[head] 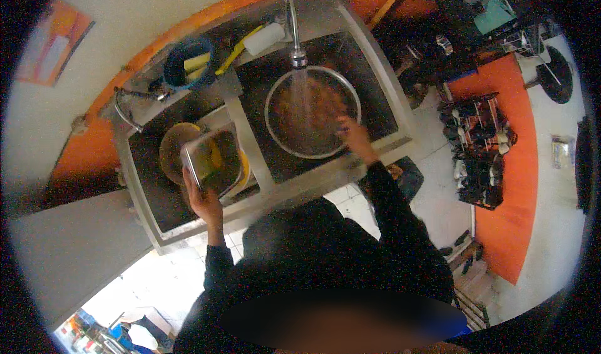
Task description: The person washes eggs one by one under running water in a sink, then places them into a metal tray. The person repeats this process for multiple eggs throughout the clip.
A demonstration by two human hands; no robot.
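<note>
A rectangular metal pan is gripped at its near left edge by my left hand, above the left basin of a steel sink. Below the pan lie a round bowl and other dishes, partly covered. In the right basin stands a large round metal bowl with reddish-brown contents that are too blurred to name. Water runs into it from a chrome faucet. At the bowl's right rim is my right hand, its fingers over the rim; whether they grip it is unclear.
Behind the basins are a blue bucket with yellow items, a white cylindrical object beside a yellow handle, and a second faucet. A dark bin stands below the sink's right front. A rack of utensils hangs on the orange wall.
</note>
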